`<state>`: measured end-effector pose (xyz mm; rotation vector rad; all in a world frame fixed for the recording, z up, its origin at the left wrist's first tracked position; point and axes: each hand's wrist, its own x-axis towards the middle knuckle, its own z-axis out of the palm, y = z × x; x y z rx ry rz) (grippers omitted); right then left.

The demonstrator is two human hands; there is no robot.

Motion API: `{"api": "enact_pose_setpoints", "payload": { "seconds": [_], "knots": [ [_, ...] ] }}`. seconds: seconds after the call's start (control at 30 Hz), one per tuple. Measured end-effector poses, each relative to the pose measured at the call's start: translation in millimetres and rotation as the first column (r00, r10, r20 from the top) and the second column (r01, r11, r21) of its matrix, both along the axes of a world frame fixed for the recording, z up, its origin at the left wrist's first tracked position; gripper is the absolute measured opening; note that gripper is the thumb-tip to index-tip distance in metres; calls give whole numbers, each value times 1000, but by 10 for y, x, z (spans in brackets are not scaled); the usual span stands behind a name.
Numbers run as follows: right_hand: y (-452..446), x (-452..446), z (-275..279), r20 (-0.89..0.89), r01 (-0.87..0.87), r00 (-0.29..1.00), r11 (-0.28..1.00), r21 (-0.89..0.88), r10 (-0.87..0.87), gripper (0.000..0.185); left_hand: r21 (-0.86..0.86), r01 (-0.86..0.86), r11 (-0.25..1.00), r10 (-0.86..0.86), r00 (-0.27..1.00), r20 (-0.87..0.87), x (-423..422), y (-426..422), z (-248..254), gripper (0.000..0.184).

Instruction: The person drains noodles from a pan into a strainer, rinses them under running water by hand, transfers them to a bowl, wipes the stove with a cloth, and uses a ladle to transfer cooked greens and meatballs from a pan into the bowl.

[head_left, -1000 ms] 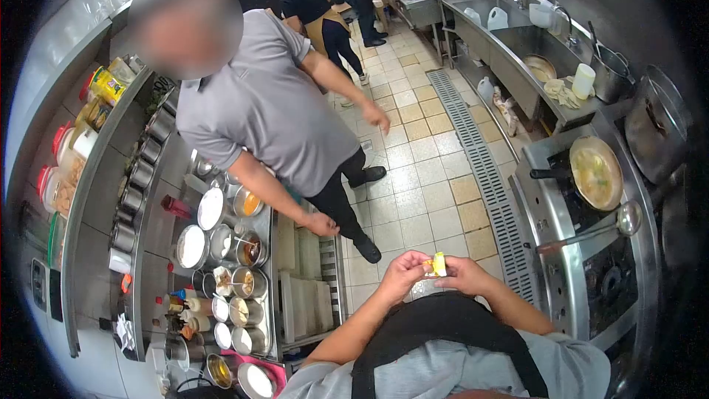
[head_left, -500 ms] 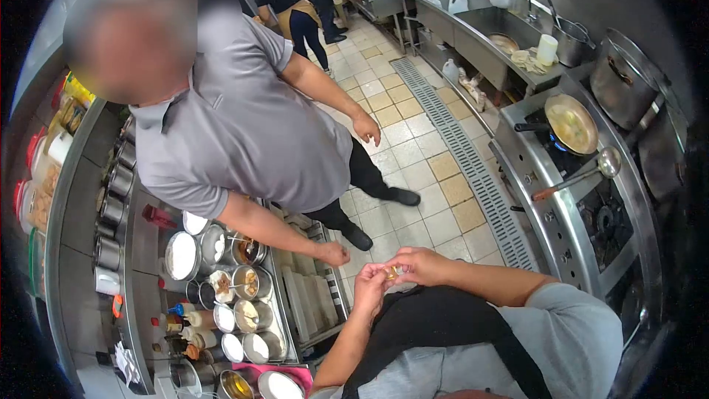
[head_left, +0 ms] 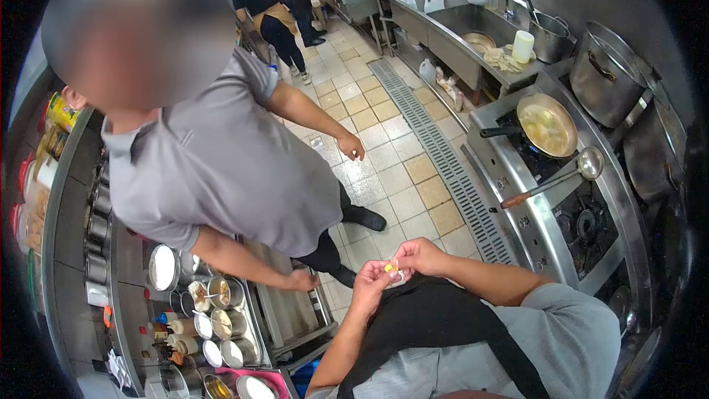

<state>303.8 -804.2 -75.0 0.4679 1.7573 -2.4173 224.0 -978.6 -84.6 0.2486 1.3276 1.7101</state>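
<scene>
Two hands — left hand, right hand — are tightly pinching a small yellow-and-white item near a black apron.

We're in a commercial kitchen: stove with pan, steel sink, big pots, floor drain grate, tubs of ingredients.

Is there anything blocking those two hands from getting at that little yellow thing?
Nothing visible is in the way: the left hand and the right hand meet at the small yellow item, fingers around it. The nearest co-worker stands off to the left, not between them.
</scene>
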Motion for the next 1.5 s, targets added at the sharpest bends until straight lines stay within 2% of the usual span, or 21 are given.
{"api": "enact_pose_setpoints", "payload": {
  "seconds": [0.03,0.1,0.27,0.37,0.57,0.63,0.73,0.77,0.83,0.9,0.97,1.07,1.1,1.17,1.23,1.3,1.33,1.37,1.43,1.47,1.5],
  "knots": [
    [44,72,-2,62,14,998,995,-95,-8,16,18,18,1000,-17,998,-56,72,30,-16,20],
    [173,131,-97,66,34,997,993,-109,-27,16,76,63,995,-47,980,-193,106,204,-31,23],
    [431,264,-136,61,86,995,990,-110,-79,17,39,31,999,-25,988,-152,173,534,-82,20],
    [587,295,-121,35,108,994,994,-19,-107,15,19,49,999,-46,991,-127,154,716,-114,17],
    [806,141,-165,129,142,983,986,-92,-129,15,-12,118,993,-118,981,-152,-73,1026,-196,16],
    [869,55,-180,25,174,985,985,-14,-173,16,-103,114,988,-132,972,-192,-179,1153,-133,17],
    [958,-86,-104,-71,192,978,981,-40,-195,16,-48,90,995,-96,985,-140,-405,1330,-222,19],
    [999,-126,-92,-69,194,978,980,-37,-196,16,-53,92,994,-98,989,-114,-471,1374,-221,19],
    [1083,-239,-66,-76,205,977,973,102,-198,15,-51,128,990,-133,985,-110,-621,1472,-191,19],
    [1181,-368,-25,-83,230,972,968,105,-222,15,-56,163,985,-168,981,-100,-769,1569,-97,18],
    [1260,-485,35,-85,252,966,962,106,-244,15,1,151,989,-151,987,-53,-945,1696,75,16],
    [1359,-658,256,-163,390,912,918,66,-376,13,100,201,975,-198,980,-38,-1210,1818,221,16],
    [1383,-685,289,-160,382,916,921,74,-367,13,159,222,962,-226,974,6,-1259,1836,256,16],
    [1436,-712,319,-201,330,937,915,233,-287,13,200,224,954,-244,967,78,-1276,1761,188,15],
    [1442,-709,275,-182,284,952,934,218,-247,11,209,206,956,-234,965,121,-1231,1666,149,13],
    [1474,-708,170,-202,126,978,937,325,-61,12,218,208,954,-238,963,125,-1240,1561,45,12],
    [1532,-733,188,-239,83,971,890,449,30,13,232,212,949,-244,962,121,-1220,1565,13,11],
    [1577,-761,238,-241,77,970,888,454,40,13,237,204,950,-237,964,118,-1188,1578,9,11],
    [1641,-792,339,-315,82,929,719,690,196,15,236,100,967,-144,974,178,-1115,1616,-12,11],
    [1666,-802,353,-329,100,918,675,731,221,17,239,87,967,-130,976,173,-1071,1676,-24,11],
    [1674,-810,356,-333,94,914,677,730,232,17,185,-16,983,-20,981,191,-1013,1734,-35,12]
  ]
}}
